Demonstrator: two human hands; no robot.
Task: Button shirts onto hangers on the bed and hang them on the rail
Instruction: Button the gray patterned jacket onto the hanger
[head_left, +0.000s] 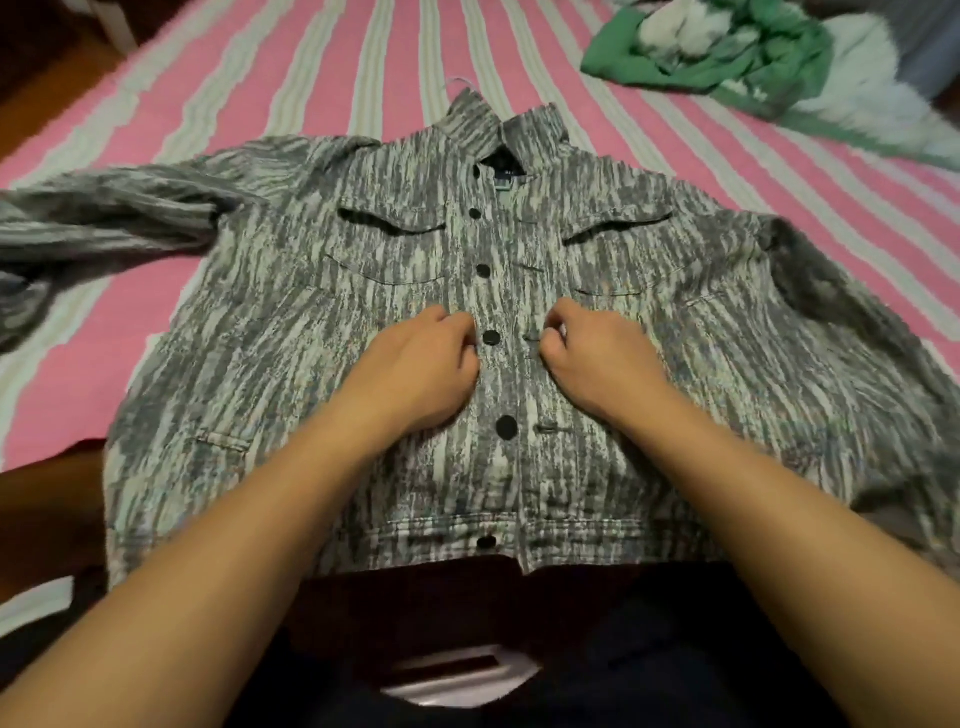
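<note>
A grey and white streaked shirt (291, 332) lies face up on the bed, its collar pointing away from me and both sleeves spread out. A thin hanger hook (460, 83) pokes out above the collar. Black buttons run down the front placket. My left hand (421, 364) pinches the placket edge just left of the middle button (491, 338). Right of that button, my right hand (592, 358) grips the opposite edge by a buttonhole. The fingers of both hands are curled into the cloth.
The bed has a pink sheet with pale stripes (291, 67). A green and white garment (727, 47) lies crumpled at the far right. The bed's near edge runs under the shirt hem, with dark floor at the left.
</note>
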